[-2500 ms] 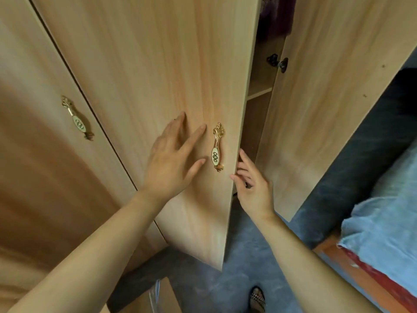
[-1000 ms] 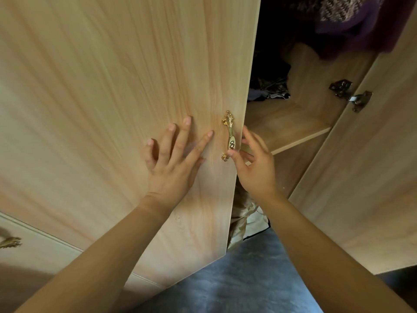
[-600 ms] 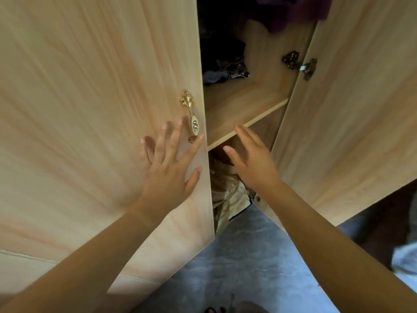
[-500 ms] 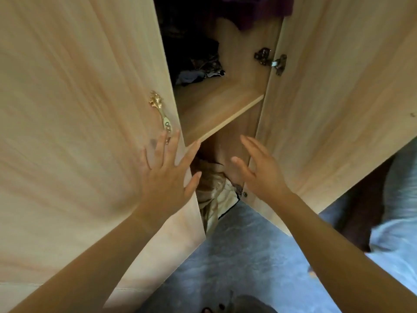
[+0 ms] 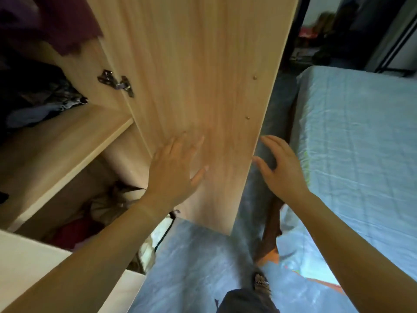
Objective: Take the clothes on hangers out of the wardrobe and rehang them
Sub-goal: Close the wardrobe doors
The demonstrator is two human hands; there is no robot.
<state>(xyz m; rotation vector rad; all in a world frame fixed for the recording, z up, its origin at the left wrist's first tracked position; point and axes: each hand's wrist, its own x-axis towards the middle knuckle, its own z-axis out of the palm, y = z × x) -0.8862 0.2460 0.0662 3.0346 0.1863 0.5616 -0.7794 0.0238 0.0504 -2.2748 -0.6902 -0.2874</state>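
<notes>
The light wooden wardrobe stands open on the left, its right door (image 5: 203,71) swung out toward me. My left hand (image 5: 173,172) lies flat with spread fingers on the inner face of that door. My right hand (image 5: 282,170) hovers open just past the door's free edge, holding nothing. A dark purple garment (image 5: 56,26) hangs at the top left inside. Dark and bluish folded clothes (image 5: 38,102) lie on the wooden shelf (image 5: 67,141). No hanger is visible.
A beige bag and red cloth (image 5: 101,206) sit in the compartment under the shelf. A bed with a light blue sheet (image 5: 361,154) stands close on the right. Grey floor (image 5: 198,267) lies between them, with my sandalled foot (image 5: 259,283). A dark doorway (image 5: 327,30) is behind.
My view has swung right, from the left door to the right door. My left hand left the left door and now presses the right door's inner face; my right hand moved past its edge.
</notes>
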